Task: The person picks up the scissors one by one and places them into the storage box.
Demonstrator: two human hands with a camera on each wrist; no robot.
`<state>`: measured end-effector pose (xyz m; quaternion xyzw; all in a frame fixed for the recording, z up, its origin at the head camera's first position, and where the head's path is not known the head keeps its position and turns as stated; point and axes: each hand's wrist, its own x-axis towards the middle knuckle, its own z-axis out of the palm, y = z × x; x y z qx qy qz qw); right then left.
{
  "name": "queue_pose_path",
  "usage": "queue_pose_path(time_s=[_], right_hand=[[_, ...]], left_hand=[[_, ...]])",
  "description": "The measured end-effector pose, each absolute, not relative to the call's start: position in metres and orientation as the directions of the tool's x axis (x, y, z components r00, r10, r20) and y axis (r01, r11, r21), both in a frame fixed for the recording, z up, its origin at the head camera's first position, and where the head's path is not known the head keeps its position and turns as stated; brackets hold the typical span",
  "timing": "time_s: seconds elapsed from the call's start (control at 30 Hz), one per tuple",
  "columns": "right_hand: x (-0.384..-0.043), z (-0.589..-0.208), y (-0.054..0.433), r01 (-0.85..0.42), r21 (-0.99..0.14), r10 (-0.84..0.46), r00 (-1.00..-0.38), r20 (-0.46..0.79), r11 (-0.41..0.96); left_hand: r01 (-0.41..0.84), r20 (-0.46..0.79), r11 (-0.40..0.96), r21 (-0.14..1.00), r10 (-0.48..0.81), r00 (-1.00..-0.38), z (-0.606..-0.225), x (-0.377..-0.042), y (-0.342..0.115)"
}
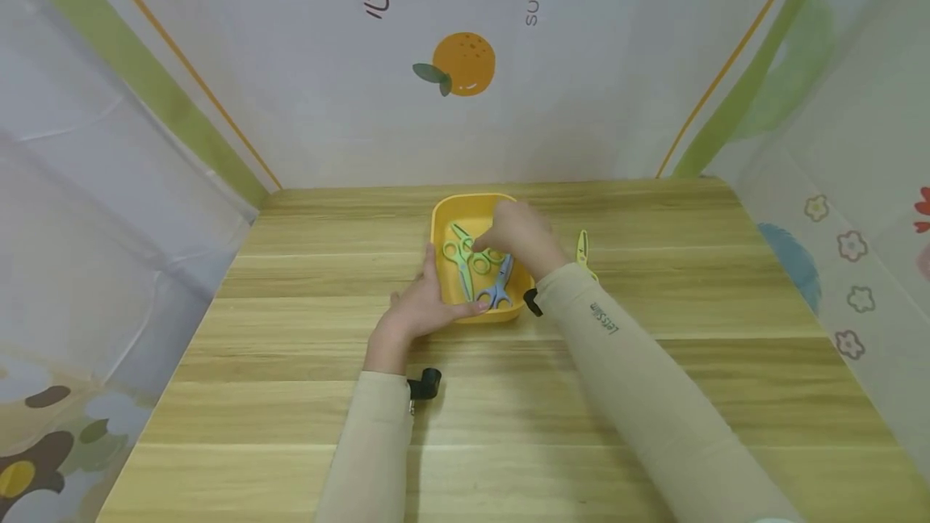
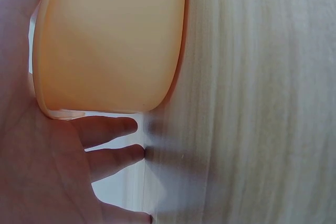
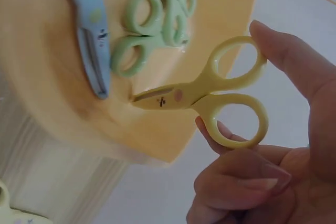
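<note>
A yellow box point(image 1: 439, 224) stands on the table with two pairs of green scissors point(image 1: 465, 277) and a pair of blue scissors point(image 1: 503, 277) in it. My left hand point(image 1: 421, 305) rests against the box's near left corner, thumb along the near rim; the left wrist view shows its other fingers straight and spread beside the wall. Over the box, my right hand point(image 1: 521, 236) holds yellow scissors point(image 3: 184, 95) by their handle loops, thumb at one loop and fingers at the other. Those blades point down into the box; the head view hides this pair behind the hand.
Another pair of yellow scissors point(image 1: 584, 248) lies on the wooden table point(image 1: 291, 345) to the right of the box, partly behind my right forearm. A printed white curtain point(image 1: 349, 119) hangs behind the table and along both sides.
</note>
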<state>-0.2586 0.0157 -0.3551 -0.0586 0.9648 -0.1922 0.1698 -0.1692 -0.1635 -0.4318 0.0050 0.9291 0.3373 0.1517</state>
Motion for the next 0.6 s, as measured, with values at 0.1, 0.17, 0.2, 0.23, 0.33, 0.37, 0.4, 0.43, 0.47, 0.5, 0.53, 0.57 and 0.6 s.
queue_pose_path(time_s=[0.1, 0.17, 0.2, 0.23, 0.33, 0.37, 0.4, 0.43, 0.47, 0.5, 0.53, 0.57, 0.6], right_hand=[[-0.258, -0.359, 0.016, -0.058, -0.377, -0.183, -0.935, -0.304, 0.924], [-0.258, -0.361, 0.017, -0.056, -0.374, -0.180, -0.935, -0.306, 0.926], [-0.258, -0.362, 0.017, -0.055, -0.369, -0.177, -0.935, -0.306, 0.928], [-0.258, -0.363, 0.017, -0.057, -0.367, -0.178, -0.936, -0.304, 0.928], [-0.259, -0.364, 0.019, -0.055, -0.369, -0.177, -0.935, -0.307, 0.928], [-0.259, -0.365, 0.019, -0.053, -0.374, -0.179, -0.934, -0.309, 0.926], [-0.260, -0.365, 0.020, -0.050, -0.379, -0.178, -0.934, -0.310, 0.924], [-0.260, -0.364, 0.021, -0.050, -0.386, -0.181, -0.934, -0.310, 0.921], [-0.260, -0.363, 0.021, -0.049, -0.392, -0.180, -0.935, -0.306, 0.919], [-0.259, -0.362, 0.022, -0.046, -0.400, -0.181, -0.934, -0.307, 0.915], [-0.259, -0.361, 0.023, -0.046, -0.406, -0.182, -0.935, -0.304, 0.913], [-0.259, -0.359, 0.025, -0.045, -0.415, -0.183, -0.937, -0.299, 0.909], [-0.258, -0.357, 0.026, -0.044, -0.420, -0.181, -0.939, -0.293, 0.907]], left_hand=[[-0.091, -0.276, 0.775, 0.625, 0.112, -0.955, -0.433, -0.169, -0.164], [-0.091, -0.275, 0.773, 0.628, 0.111, -0.955, -0.433, -0.169, -0.163], [-0.092, -0.276, 0.772, 0.629, 0.110, -0.955, -0.433, -0.169, -0.163], [-0.094, -0.276, 0.771, 0.630, 0.110, -0.955, -0.433, -0.169, -0.163], [-0.099, -0.278, 0.768, 0.633, 0.106, -0.955, -0.432, -0.169, -0.162], [-0.100, -0.279, 0.768, 0.633, 0.106, -0.955, -0.432, -0.168, -0.162], [-0.100, -0.278, 0.767, 0.634, 0.106, -0.955, -0.432, -0.168, -0.162], [-0.100, -0.278, 0.767, 0.634, 0.106, -0.955, -0.432, -0.168, -0.162], [-0.098, -0.276, 0.767, 0.635, 0.107, -0.955, -0.432, -0.168, -0.162], [-0.097, -0.275, 0.766, 0.635, 0.107, -0.956, -0.432, -0.168, -0.162], [-0.096, -0.273, 0.767, 0.635, 0.107, -0.956, -0.432, -0.168, -0.162], [-0.093, -0.271, 0.767, 0.635, 0.108, -0.957, -0.432, -0.168, -0.162], [-0.092, -0.268, 0.766, 0.636, 0.107, -0.957, -0.433, -0.169, -0.162]])
